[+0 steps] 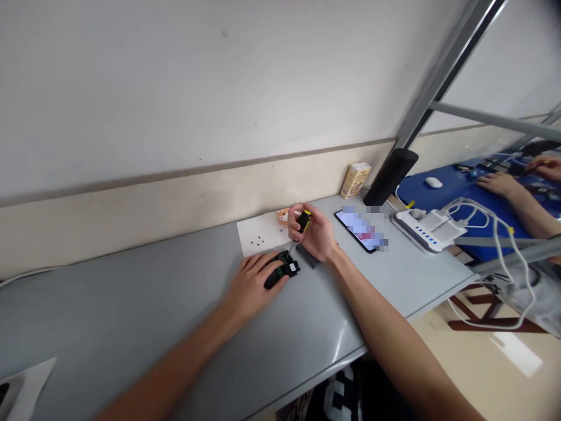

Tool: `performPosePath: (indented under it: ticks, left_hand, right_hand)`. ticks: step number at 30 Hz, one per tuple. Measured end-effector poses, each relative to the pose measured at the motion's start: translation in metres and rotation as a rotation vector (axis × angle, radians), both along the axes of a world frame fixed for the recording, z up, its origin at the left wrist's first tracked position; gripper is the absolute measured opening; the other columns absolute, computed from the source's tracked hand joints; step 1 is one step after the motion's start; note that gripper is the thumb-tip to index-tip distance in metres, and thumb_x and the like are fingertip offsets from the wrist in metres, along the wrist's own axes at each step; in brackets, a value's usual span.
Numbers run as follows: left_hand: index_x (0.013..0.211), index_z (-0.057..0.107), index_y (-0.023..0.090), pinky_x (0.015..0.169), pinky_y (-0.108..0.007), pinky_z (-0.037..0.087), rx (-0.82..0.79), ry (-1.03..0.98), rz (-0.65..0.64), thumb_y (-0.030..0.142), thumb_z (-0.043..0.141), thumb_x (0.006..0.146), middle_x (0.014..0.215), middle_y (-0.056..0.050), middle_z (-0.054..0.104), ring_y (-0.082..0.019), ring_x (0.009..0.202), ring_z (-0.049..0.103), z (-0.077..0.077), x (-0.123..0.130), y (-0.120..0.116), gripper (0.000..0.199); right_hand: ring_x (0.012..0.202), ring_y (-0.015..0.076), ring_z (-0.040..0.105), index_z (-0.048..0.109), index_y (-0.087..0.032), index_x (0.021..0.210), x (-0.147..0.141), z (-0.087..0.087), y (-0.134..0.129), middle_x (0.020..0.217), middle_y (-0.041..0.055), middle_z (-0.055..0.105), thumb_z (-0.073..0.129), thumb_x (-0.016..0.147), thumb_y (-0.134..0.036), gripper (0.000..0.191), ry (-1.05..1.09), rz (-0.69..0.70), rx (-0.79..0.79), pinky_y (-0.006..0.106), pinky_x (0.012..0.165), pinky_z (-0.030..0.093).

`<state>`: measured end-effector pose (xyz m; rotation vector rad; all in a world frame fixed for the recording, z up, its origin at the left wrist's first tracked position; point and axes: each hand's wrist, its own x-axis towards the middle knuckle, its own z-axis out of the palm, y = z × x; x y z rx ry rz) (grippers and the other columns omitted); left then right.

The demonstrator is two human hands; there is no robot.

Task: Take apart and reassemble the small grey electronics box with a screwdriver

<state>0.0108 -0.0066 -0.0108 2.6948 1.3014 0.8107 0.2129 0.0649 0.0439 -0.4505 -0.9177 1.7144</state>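
My left hand (pixel 254 286) presses an opened black computer mouse (pixel 274 277) against the grey desk, fingers and thumb around its sides. Bits of green circuit board and a small white label show on the mouse. In my right hand (pixel 319 235) is a screwdriver (pixel 304 221) with a black and yellow handle, gripped between the fingers and tilted. Its thin shaft points down into the far side of the mouse; the exact tip contact is too small to tell. Beside the mouse, under my right wrist, lies a dark flat piece (pixel 307 257).
Several tiny dark screws (pixel 258 240) and an orange-and-white object (pixel 284 216) lie on white paper (pixel 245 231). To the right are a phone (pixel 357 231), a carton (pixel 355 180), a black cylinder (pixel 390 176) and a power strip (pixel 416 231) with cables. Another person's hands work over a blue table (pixel 447 202).
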Motion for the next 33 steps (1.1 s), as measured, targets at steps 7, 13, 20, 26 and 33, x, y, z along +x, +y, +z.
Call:
performPosePath:
  ticks: [7,13,20,26,33]
  left_hand:
    - [0.119,0.068,0.026,0.105,-0.045,0.049,0.001,-0.002,-0.001,0.038,0.063,0.099,0.134,-0.005,0.069,-0.026,0.122,0.063,0.0012,0.0003,-0.0008,0.024]
    - [0.119,0.068,0.025,0.105,-0.046,0.049,-0.032,-0.011,-0.008,0.037,0.062,0.099,0.134,-0.005,0.069,-0.025,0.123,0.063,0.0016,0.0,-0.0009,0.024]
    - [0.118,0.07,0.026,0.103,-0.046,0.051,-0.022,-0.025,-0.004,0.037,0.062,0.098,0.132,-0.007,0.07,-0.027,0.122,0.064,0.0021,0.0013,-0.0011,0.024]
    - [0.119,0.069,0.026,0.103,-0.046,0.05,0.004,-0.003,-0.001,0.037,0.062,0.099,0.133,-0.007,0.069,-0.027,0.121,0.064,0.0023,0.0011,-0.0009,0.024]
    - [0.118,0.069,0.026,0.103,-0.045,0.05,0.014,-0.004,-0.005,0.037,0.063,0.098,0.133,-0.006,0.07,-0.026,0.122,0.064,0.0014,0.0002,0.0,0.024]
  right_hand:
    - [0.065,0.011,0.052,0.048,-0.022,0.076,-0.0008,-0.0041,-0.0049,0.089,-0.0002,0.054,0.078,0.079,-0.057,0.046,-0.034,-0.024,0.065,0.028,0.06,0.042]
    - [0.051,0.0069,0.025,0.046,-0.021,0.074,-0.0061,0.0016,-0.0089,0.067,-0.0057,0.037,0.062,0.088,-0.07,0.052,-0.115,-0.03,0.08,0.023,0.05,0.023]
    - [0.069,0.013,0.055,0.059,-0.02,0.084,-0.001,0.0001,-0.0054,0.084,0.0009,0.054,0.068,0.088,-0.052,0.033,0.002,0.013,-0.013,0.029,0.064,0.046]
    - [0.055,0.0076,0.043,0.044,-0.022,0.079,0.0032,-0.0009,-0.0061,0.078,-0.0038,0.051,0.079,0.083,-0.045,0.041,-0.019,0.025,0.039,0.022,0.052,0.036]
    - [0.053,0.0079,0.023,0.05,-0.022,0.082,0.0017,0.0021,-0.0026,0.067,-0.0062,0.033,0.065,0.09,-0.062,0.043,-0.002,0.03,0.025,0.02,0.048,0.023]
